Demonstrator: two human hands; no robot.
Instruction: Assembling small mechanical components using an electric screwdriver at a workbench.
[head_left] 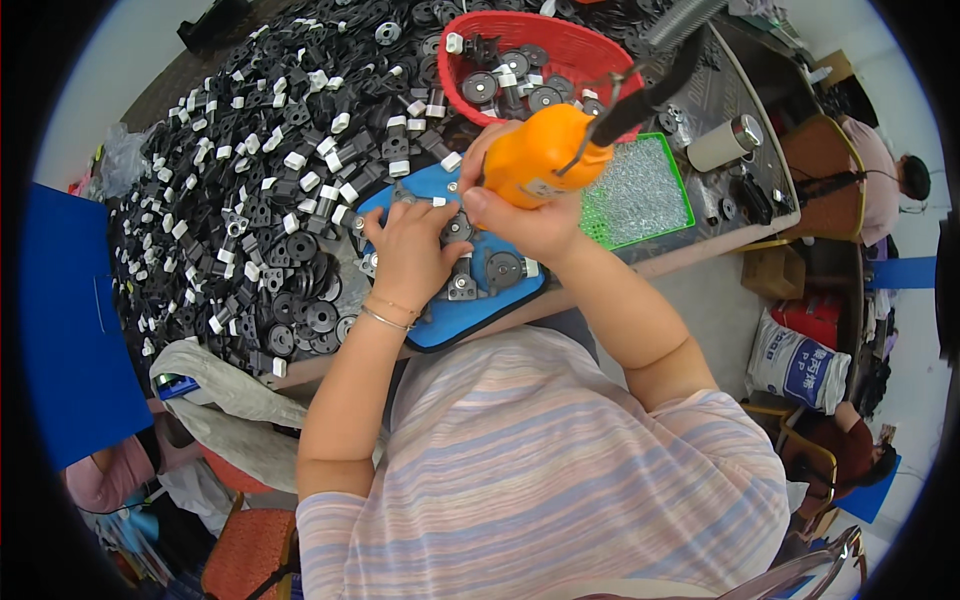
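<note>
My right hand (pixel 530 218) is wrapped round an orange electric screwdriver (pixel 540 155), held upright with a wire loop and dark cable at its top end. Its tip points down at the blue mat (pixel 415 328) and is hidden behind my hand. My left hand (pixel 408 245) steadies a black plastic part with a round disc (pixel 458 230) on the mat, thumb and forefinger on either side of it. More black parts lie on the mat, among them a round disc (pixel 503 270) beside a white clip and a bracket (pixel 462 282).
Loose black parts with white clips (pixel 270 190) cover the table's left side. Behind the mat stands a red basket (pixel 455 95) of parts. A green tray (pixel 688 205) of small metal screws and a pale tumbler (pixel 715 145) are to the right. Other people sit farther off.
</note>
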